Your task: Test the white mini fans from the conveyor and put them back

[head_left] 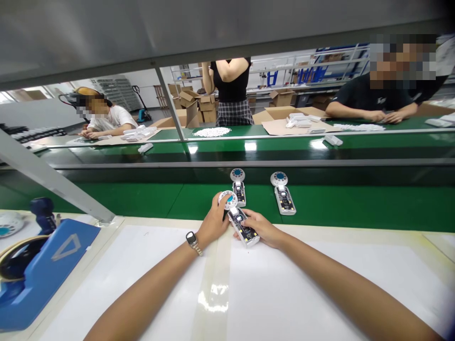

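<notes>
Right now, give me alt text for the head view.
Both hands, left hand and right hand, hold a small white handheld device at the green conveyor belt's edge. Two similar devices lie on the belt beyond.

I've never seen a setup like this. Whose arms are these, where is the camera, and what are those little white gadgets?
There is no machine here: the two bare arms belong to a person wearing a camera on the head, so you look down at their own hands. The left hand, with a wristwatch, and the right hand together hold a small white handheld device with a round blue-centred head and an open body, at the far edge of the white worktable. Two more such devices lie on the green conveyor belt just beyond. A blue plastic fixture sits at the left. Across the belt, other people work among cardboard boxes and small white parts.
</notes>
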`<state>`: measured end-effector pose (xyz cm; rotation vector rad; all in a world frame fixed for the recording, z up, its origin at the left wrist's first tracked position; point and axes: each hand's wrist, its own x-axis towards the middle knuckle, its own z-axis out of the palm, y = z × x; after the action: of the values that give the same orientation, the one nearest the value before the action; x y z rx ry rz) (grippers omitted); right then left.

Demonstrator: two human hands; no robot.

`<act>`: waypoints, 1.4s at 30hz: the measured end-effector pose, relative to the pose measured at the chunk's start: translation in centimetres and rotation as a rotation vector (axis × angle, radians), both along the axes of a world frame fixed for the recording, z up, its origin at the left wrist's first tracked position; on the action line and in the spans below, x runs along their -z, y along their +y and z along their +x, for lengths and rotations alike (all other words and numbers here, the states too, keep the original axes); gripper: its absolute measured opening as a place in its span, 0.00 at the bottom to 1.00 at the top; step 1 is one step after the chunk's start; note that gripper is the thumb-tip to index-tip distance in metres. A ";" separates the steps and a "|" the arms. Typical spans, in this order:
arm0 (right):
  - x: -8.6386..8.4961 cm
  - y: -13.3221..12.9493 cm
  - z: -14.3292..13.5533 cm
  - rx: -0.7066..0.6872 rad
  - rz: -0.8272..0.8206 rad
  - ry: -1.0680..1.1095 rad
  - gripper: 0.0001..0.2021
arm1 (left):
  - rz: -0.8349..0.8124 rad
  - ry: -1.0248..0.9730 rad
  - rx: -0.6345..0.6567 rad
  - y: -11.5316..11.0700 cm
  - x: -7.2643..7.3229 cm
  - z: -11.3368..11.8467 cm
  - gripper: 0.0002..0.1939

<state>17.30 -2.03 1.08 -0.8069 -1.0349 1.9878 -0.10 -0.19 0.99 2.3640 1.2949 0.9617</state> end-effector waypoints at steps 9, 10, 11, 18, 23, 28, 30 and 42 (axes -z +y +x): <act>-0.1 -0.1 0.6 -0.087 0.051 0.070 0.27 | 0.097 -0.012 -0.014 0.0 -0.1 0.2 0.30; 0.0 -0.1 0.6 -0.097 0.060 0.085 0.28 | 0.107 -0.007 -0.019 0.0 -0.1 0.2 0.30; 0.0 -0.1 0.6 -0.105 0.069 0.097 0.29 | 0.116 -0.003 -0.023 0.1 -0.1 0.2 0.30; 0.2 0.0 0.6 -0.114 0.090 0.104 0.32 | 0.148 0.001 -0.010 0.1 -0.1 0.1 0.30; 0.1 -0.1 0.6 -0.122 0.088 0.107 0.32 | 0.163 0.004 -0.010 0.1 -0.1 0.1 0.31; 0.3 -0.1 0.6 -0.127 0.088 0.098 0.31 | 0.159 0.000 -0.020 0.0 -0.1 0.1 0.31; 0.4 0.0 0.6 -0.125 0.093 0.105 0.32 | 0.164 0.003 -0.023 0.0 -0.1 0.1 0.30; 0.8 0.1 0.6 -0.118 0.101 0.131 0.32 | 0.144 0.005 -0.021 -0.1 -0.2 0.1 0.28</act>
<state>17.87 -1.95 0.23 -0.5650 -1.1181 2.0396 -0.04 -0.25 1.23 2.4643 1.2953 1.0903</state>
